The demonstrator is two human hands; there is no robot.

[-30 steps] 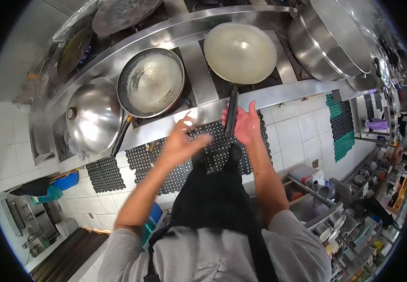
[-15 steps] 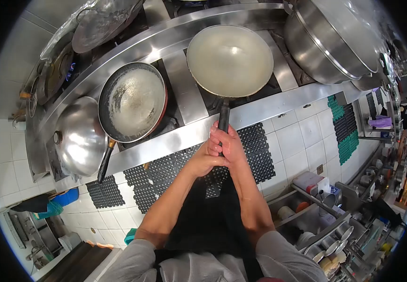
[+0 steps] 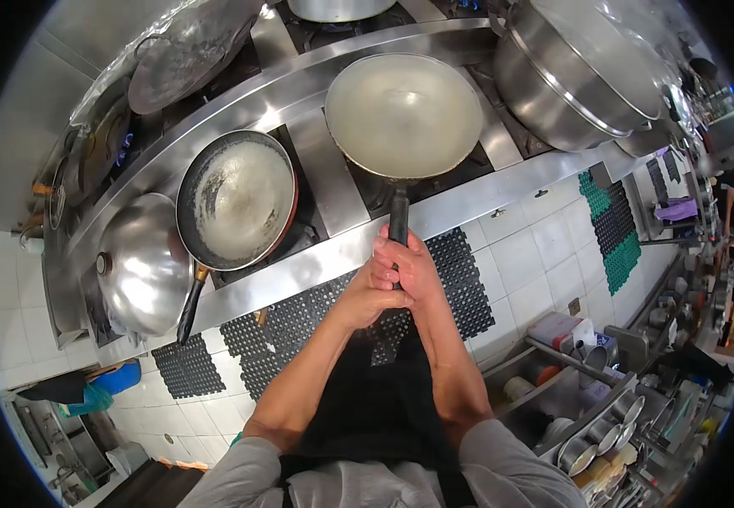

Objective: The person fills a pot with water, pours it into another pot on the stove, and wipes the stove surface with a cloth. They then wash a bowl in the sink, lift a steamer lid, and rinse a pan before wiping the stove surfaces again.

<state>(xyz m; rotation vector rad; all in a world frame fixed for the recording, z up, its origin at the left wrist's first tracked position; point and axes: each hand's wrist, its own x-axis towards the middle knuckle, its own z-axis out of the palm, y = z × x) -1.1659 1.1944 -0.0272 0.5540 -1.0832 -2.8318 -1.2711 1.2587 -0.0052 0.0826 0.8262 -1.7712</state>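
Observation:
A frying pan with a pale inside sits over a burner on the steel stove, its black handle pointing toward me. My right hand is closed around the lower part of this handle. Just below and to the left, my left hand is closed against the right one at the handle's end, with fingers overlapping. The very end of the handle is hidden between my hands. To the left stands a second frying pan, dark-rimmed with a whitish, worn-looking inside.
A domed metal lid lies left of the second pan. A large steel pot stands at the right, and a dark wok at the back left. Black rubber mats cover the floor; shelves with kitchenware are at lower right.
The view has shifted a little, so the stove sits slightly lower and a pot shows at the top. Both hands keep their hold on the handle.

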